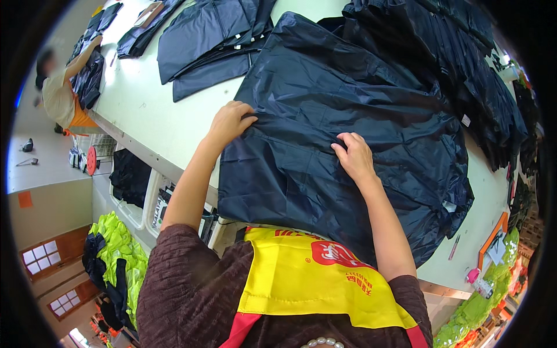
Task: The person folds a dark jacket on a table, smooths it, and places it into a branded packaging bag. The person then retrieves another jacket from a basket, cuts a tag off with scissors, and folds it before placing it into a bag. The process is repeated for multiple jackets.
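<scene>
A dark navy jacket [290,168] of thin, shiny cloth lies spread over the table in front of me, its near edge hanging close to my yellow apron [301,284]. At the jacket's left edge, my left hand [233,120] is closed on a fold, thumb and fingers pinching the cloth. My right hand [355,155] is near the middle of the jacket, fingers curled and thumb close to them, gripping the same long fold. Cloth between the hands runs in a loose ridge. A small white label [448,206] shows near the jacket's lower right.
Folded dark garments [212,40] lie at the far left on the pale table [139,87]. More dark garments [464,75] are heaped at the right. A small bottle [483,287] stands near the right edge. Another person [67,95] works at the far left; bright green clothing [125,249] hangs lower left.
</scene>
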Tool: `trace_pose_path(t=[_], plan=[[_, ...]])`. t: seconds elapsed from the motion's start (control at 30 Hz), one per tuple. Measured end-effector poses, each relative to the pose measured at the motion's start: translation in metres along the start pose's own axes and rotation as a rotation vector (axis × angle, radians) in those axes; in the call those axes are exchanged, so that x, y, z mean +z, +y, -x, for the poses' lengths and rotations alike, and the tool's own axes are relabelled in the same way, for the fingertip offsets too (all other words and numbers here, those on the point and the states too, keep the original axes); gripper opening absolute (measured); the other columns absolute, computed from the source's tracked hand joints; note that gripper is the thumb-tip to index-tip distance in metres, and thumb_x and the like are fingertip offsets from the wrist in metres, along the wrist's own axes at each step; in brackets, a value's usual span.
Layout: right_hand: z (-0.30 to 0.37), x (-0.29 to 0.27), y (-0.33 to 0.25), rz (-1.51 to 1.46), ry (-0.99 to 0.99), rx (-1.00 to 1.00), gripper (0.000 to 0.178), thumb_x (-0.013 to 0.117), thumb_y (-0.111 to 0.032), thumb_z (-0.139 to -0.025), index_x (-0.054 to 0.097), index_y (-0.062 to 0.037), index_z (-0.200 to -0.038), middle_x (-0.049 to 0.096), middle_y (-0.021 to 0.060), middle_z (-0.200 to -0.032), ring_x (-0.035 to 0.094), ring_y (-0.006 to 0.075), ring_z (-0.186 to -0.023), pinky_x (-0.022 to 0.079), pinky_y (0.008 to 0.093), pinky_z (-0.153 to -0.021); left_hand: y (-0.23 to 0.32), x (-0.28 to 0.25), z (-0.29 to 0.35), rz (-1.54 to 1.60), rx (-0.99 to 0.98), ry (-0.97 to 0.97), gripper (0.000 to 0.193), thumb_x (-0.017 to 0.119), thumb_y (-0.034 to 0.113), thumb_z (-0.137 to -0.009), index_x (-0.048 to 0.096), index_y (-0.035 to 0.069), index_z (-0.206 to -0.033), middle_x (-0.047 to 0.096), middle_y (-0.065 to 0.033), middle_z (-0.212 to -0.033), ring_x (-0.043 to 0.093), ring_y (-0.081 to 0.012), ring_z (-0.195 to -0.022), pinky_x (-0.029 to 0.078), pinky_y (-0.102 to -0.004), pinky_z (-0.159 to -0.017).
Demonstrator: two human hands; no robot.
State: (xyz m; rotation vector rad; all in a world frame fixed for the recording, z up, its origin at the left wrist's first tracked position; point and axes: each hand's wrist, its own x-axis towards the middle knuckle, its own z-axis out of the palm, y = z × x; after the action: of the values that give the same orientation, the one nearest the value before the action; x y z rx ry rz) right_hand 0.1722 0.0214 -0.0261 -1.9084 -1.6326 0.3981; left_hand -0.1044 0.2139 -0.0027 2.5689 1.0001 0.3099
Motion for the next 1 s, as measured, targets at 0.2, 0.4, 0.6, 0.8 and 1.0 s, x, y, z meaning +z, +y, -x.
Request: trace_pose_path(t=[0.2, 0.4, 0.6, 0.8, 1.0], plan=[[0.024, 0.0, -0.008, 0.056, 0.018, -0.303, 0.008, 0.065, -0.007, -0.077, 0.064, -0.0056, -0.085, 0.058, 0.0082, -0.079, 0.057, 0.0254, -0.079, 0.048, 0.0337, -0.069, -0.018, -0.009, 0.044, 0.4, -0.212, 0.004, 0.018, 0.062, 0.011, -0.08, 0.068, 0.002, -0.095, 0.067, -0.0124, -0.089, 0.062, -0.0255, -0.083, 0.048, -0.0316, -0.077], [0.023, 0.016, -0.008, 0.116, 0.09, -0.213, 0.008, 0.064, -0.009, -0.079, 0.065, -0.0062, -0.086, 0.059, 0.0081, -0.078, 0.057, 0.0269, -0.079, 0.048, 0.0365, -0.069, -0.038, 0.002, 0.045, 0.53, -0.437, 0.047, 0.025, 0.064, 0.014, -0.082, 0.066, -0.003, -0.099, 0.069, -0.0132, -0.084, 0.064, -0.0169, -0.077, 0.048, -0.0266, -0.074], [0.013, 0.02, 0.004, -0.039, 0.08, -0.008, 0.012, 0.064, -0.013, -0.08, 0.067, -0.0056, -0.09, 0.063, 0.0105, -0.084, 0.059, 0.0297, -0.083, 0.049, 0.0371, -0.072, -0.032, 0.012, 0.027, 0.334, -0.405, 0.133, 0.026, 0.064, 0.017, -0.08, 0.067, -0.002, -0.096, 0.068, -0.018, -0.084, 0.066, -0.0239, -0.077, 0.049, -0.0293, -0.074], [-0.003, 0.016, 0.003, 0.068, -0.069, 0.053, 0.014, 0.062, -0.017, -0.082, 0.067, -0.0057, -0.088, 0.065, 0.0123, -0.085, 0.061, 0.0319, -0.084, 0.049, 0.0401, -0.073, -0.031, 0.009, 0.016, 0.282, -0.456, 0.056, 0.025, 0.066, 0.018, -0.079, 0.068, -0.003, -0.093, 0.068, -0.014, -0.08, 0.064, -0.0205, -0.072, 0.049, -0.0289, -0.069], [-0.023, 0.012, 0.001, -0.002, -0.211, 0.291, 0.017, 0.065, -0.02, -0.08, 0.067, -0.0046, -0.086, 0.067, 0.0143, -0.081, 0.064, 0.0326, -0.079, 0.049, 0.0401, -0.072, -0.047, 0.012, 0.003, 0.663, -0.699, -0.013, 0.018, 0.07, 0.014, -0.076, 0.066, -0.001, -0.084, 0.061, -0.0063, -0.067, 0.055, -0.0134, -0.06, 0.045, -0.026, -0.056]])
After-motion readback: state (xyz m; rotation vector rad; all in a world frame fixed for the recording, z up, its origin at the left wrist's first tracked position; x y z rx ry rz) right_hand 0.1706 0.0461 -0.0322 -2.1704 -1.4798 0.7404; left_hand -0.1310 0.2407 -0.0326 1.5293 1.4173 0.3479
